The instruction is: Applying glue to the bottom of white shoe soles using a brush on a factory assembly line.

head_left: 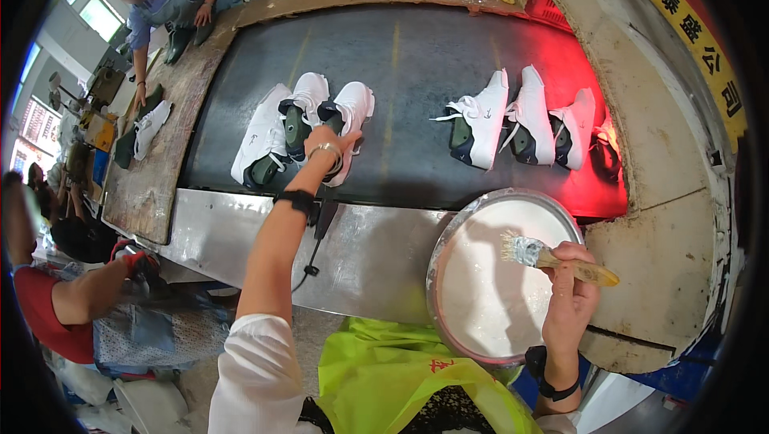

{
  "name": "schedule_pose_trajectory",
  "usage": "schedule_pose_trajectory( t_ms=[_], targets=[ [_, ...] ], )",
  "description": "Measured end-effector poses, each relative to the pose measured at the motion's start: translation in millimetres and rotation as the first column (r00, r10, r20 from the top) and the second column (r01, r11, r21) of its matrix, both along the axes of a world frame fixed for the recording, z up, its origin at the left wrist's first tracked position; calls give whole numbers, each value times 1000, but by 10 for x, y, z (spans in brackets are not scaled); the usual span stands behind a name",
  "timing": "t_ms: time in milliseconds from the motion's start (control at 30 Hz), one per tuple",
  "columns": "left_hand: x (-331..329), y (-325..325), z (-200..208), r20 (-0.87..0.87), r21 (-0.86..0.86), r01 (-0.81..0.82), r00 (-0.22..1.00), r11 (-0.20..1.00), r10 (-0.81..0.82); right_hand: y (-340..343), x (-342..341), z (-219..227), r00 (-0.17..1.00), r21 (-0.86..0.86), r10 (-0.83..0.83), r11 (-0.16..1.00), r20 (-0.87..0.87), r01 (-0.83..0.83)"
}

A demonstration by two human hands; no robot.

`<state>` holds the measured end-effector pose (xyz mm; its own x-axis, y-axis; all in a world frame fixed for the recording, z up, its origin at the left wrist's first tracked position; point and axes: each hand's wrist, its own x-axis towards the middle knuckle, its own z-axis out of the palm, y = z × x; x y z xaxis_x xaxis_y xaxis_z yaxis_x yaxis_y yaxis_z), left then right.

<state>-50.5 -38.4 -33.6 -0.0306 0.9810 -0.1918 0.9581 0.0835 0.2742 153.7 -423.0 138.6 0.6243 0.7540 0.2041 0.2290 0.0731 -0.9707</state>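
Observation:
My left hand [330,142] is closed on the heel end of a white sneaker [353,106], the rightmost of three on the left part of the dark belt [400,58]. Two more white sneakers with dark green linings, a left one [264,130] and a middle one [307,98], lie close beside it. In my right hand [570,294] is a paintbrush [553,258] with a wooden handle, its whitish bristles pointing left. Beneath the brush stands a round metal basin [436,274] of milky white liquid. Some of my left fingers are hidden by the shoe.
Three white sneakers [525,118] stand at the belt's right, under red light beside a beige machine housing [649,130]. A metal ledge [360,254] runs along the near edge. One co-worker [180,2] handles shoes at far left; another [72,306] is at near left.

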Motion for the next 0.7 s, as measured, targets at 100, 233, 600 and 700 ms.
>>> schedule_pose_trajectory(
  t_ms=[100,233,600,700],
  targets=[
    [189,56,60,-134,31,36,991,999,-32,-20,-93,43,995,3,-71,997,-68,71],
    [142,113,84,10,199,-35,999,979,34,-80,-134,62,988,-37,-124,992,-92,121],
    [-906,-1698,273,770,-360,519,-305,775,561,-339,202,-416,996,-251,-88,965,-18,81],
    [-1116,-2371,-111,687,-309,546,-438,779,580,-166,318,-624,996,-308,-74,947,58,89]
  ],
)
